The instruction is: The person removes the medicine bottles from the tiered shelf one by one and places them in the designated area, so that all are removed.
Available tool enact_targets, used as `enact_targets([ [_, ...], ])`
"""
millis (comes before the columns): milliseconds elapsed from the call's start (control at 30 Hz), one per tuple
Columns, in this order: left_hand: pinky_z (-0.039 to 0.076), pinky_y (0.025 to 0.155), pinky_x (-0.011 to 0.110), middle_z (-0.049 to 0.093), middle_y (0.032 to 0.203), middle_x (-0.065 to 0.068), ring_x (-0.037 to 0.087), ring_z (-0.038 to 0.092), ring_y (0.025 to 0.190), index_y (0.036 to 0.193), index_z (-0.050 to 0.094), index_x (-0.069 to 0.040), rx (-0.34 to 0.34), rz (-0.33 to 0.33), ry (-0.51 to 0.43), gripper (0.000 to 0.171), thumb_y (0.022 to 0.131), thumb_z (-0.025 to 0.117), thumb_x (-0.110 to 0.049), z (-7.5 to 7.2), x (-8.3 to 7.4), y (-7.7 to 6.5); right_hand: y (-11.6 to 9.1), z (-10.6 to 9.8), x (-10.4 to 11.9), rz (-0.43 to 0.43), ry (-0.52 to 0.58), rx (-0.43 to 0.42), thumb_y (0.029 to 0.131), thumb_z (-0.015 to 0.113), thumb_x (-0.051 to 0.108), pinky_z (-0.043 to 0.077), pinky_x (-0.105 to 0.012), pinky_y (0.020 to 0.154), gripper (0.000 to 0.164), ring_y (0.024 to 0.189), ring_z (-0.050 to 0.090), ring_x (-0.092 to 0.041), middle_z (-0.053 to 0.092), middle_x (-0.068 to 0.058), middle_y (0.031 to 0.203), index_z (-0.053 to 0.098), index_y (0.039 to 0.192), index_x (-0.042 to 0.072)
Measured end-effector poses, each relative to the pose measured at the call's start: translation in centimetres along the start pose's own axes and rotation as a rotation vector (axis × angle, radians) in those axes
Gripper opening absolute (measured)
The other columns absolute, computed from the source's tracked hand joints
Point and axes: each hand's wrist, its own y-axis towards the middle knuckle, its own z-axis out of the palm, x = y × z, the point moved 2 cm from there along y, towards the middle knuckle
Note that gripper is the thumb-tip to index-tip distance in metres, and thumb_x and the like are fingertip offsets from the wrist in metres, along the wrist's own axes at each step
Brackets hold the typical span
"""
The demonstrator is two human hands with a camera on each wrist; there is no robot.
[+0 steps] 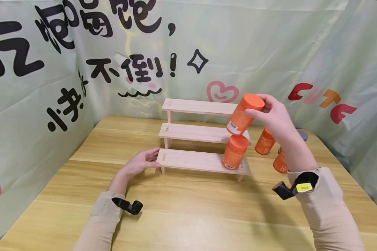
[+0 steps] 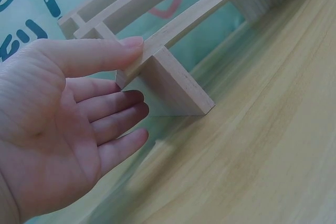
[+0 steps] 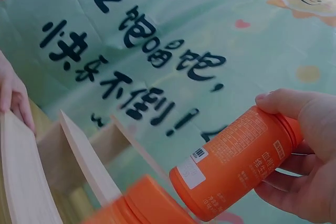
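Note:
My right hand (image 1: 276, 116) grips an orange bottle (image 1: 239, 120) around its capped upper end, thumb on the near side. That bottle is tilted in the air, in front of the right end of the wooden stepped shelf (image 1: 191, 158). Just below it, a second orange bottle (image 1: 234, 153) stands upright on the lowest step, near its right end. At the shelf's left end, my left hand (image 1: 141, 162) holds the corner of the lowest step. The left wrist view shows its thumb on the board (image 2: 163, 40) and the other fingers extended below.
Right of the shelf, an orange bottle (image 1: 265, 142) stands on the wooden table (image 1: 182, 216). Another orange bottle (image 1: 280, 162) and a grey-blue lid (image 1: 302, 135) are partly hidden by my right forearm. A printed cloth (image 1: 264, 52) hangs behind the table.

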Motion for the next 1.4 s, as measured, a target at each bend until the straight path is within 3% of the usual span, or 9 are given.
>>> enact_targets([
  [400, 0.023, 0.108, 0.049, 0.026, 0.145, 0.027, 0.041, 0.028, 0.131, 0.143, 0.019, 0.01, -0.002, 0.011, 0.023, 0.076, 0.085, 0.065, -0.008, -0.3, 0.1, -0.1, -1.6, -4.5, -2.5, 0.106, -0.149, -0.078, 0.087, 0.063, 0.035, 0.045, -0.011, 0.073, 0.057, 0.095, 0.051, -0.01, 0.05, 0.0, 0.116, 0.04, 0.134, 0.012],
  [733, 0.022, 0.108, 0.049, 0.027, 0.144, 0.027, 0.041, 0.027, 0.132, 0.143, 0.02, 0.01, -0.007, -0.002, 0.013, 0.077, 0.084, 0.066, -0.009, -0.1, 0.0, 0.0, -3.0, -6.3, -4.9, 0.223, -0.224, -0.055, 0.088, 0.058, 0.044, 0.047, -0.016, 0.066, 0.069, 0.092, 0.047, -0.014, 0.045, 0.001, 0.116, 0.03, 0.14, 0.01],
  [1167, 0.022, 0.108, 0.05, 0.027, 0.145, 0.027, 0.041, 0.028, 0.132, 0.142, 0.02, 0.01, -0.007, 0.001, 0.021, 0.078, 0.084, 0.066, -0.01, -0.1, 0.3, -0.1, -5.4, -7.3, -7.8, 0.238, -0.275, -0.034, 0.088, 0.061, 0.039, 0.045, -0.009, 0.069, 0.073, 0.092, 0.046, -0.006, 0.044, -0.002, 0.118, 0.028, 0.141, 0.001],
  [1400, 0.022, 0.108, 0.049, 0.027, 0.145, 0.027, 0.041, 0.028, 0.132, 0.143, 0.019, 0.01, -0.005, 0.0, 0.011, 0.077, 0.084, 0.066, -0.009, -0.1, 0.2, -0.1, -7.2, -7.7, -9.3, 0.21, -0.249, -0.039, 0.088, 0.063, 0.03, 0.044, -0.007, 0.067, 0.067, 0.087, 0.049, 0.007, 0.044, 0.014, 0.109, 0.031, 0.137, -0.003],
])
